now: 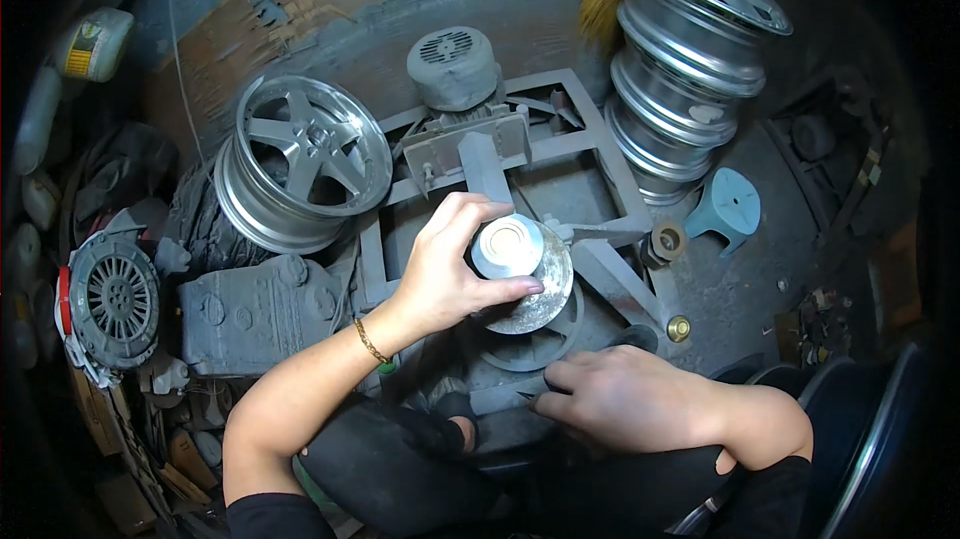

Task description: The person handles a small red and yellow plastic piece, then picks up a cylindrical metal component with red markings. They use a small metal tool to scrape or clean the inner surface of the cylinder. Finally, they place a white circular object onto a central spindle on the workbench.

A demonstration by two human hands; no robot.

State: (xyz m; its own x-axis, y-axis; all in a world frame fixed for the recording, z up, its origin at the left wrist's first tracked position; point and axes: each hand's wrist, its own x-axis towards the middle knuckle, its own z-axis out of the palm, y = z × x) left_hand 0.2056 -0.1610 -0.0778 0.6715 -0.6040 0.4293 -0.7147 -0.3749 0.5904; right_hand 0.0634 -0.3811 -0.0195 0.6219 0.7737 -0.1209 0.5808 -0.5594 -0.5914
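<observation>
Gripping a small round silver metal cap (507, 246), the left hand (445, 274) curls its fingers (470, 211) over the far side while the thumb presses along the near edge. That cap has a pale, dull face with a faint ring on it, and it sits against a flat grey metal disc (545, 294) just under the fingertips, mounted on a dusty grey steel frame (590, 154). Beyond the fingers sits a grey electric motor (453, 67). Nearer the person, the right hand (625, 399) lies with its fingers bent and close together, and a thin dark pointed thing shows at the fingertips; I cannot tell whether it is held. No container with contents shows clearly. Left of the fingers lies a silver five-spoke alloy wheel (300, 159); a stack of silver rims (690, 69) stands to their right.
</observation>
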